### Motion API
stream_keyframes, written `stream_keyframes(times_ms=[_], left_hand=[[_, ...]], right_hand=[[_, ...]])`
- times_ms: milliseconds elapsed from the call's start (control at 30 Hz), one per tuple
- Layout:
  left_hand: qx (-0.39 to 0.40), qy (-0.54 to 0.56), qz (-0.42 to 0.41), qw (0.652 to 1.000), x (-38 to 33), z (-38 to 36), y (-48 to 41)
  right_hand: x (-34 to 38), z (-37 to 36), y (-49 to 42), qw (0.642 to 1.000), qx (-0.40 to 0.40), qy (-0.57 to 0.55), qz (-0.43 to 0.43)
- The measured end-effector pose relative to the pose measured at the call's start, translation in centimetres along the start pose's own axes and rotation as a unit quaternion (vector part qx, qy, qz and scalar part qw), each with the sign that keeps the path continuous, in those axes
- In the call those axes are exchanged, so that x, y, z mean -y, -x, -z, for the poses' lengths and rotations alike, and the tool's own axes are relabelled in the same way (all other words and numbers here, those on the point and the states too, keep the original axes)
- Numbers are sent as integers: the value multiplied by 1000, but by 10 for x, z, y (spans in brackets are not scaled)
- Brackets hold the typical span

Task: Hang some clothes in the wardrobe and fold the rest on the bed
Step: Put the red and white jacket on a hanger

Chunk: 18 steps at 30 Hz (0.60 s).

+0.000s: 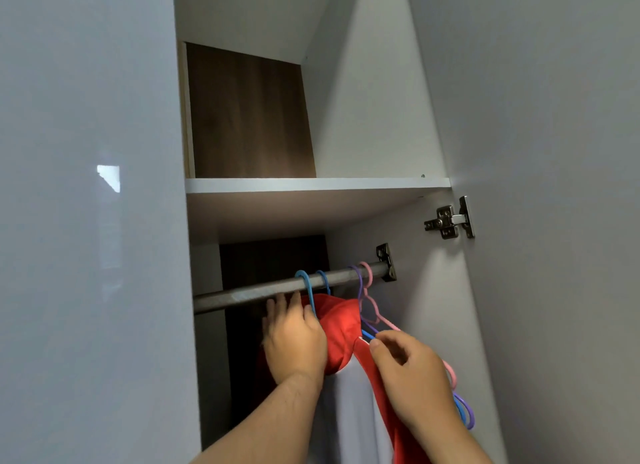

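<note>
— Nearest the camera, what are the two hands doing?

— Both forearms reach up into the wardrobe [433, 82]. The right hand [412, 373] has its fingers curled, thumb and forefinger pinching a hanger wire at the edge of the red garment [341, 328]. The left hand [294, 339] lies against the garment's left side, fingers fairly straight and pointing up toward the rail; I cannot tell whether it actually grips the cloth.

— Where does the garment sit?

— It hangs bunched just below the rail [277, 288], between the hands, on a blue hanger [309, 290] whose hook goes over the rail. A strip of red runs down past the right wrist.

— Other hangers?

— A second blue hook [323, 279] sits just beside the first. Further right, a purple hanger [360, 283] and a pink hanger [367, 280] hang side by side near the rail bracket [387, 262], their frames trailing down behind the right hand.

— And beyond that?

— A white shelf [311, 185] above the rail, a brown back panel [249, 117] over it, and a metal hinge [450, 218] on the open door [554, 152] at right.
</note>
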<state>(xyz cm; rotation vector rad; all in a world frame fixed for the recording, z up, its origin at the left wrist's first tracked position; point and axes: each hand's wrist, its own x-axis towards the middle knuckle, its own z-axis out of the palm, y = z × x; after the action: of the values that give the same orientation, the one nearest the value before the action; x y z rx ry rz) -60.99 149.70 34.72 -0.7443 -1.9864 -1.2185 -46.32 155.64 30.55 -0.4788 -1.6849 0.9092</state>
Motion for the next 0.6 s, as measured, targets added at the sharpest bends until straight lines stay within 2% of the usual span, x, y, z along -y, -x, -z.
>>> stream_keyframes(times_ms=[67,167,367,600], left_hand=[[35,49,20,998,-5,12,17],[83,63,-6,995,-5,27,42],[183,-49,-109,976,-2,68,82],[212,-109,-201,950,-7,125,135]], right_hand=[[4,7,6,997,-34,71,2],[0,15,14,982,-73,172,27],[1,29,47,955,-60,284,68],[17,44,97,930,-38,336,143]])
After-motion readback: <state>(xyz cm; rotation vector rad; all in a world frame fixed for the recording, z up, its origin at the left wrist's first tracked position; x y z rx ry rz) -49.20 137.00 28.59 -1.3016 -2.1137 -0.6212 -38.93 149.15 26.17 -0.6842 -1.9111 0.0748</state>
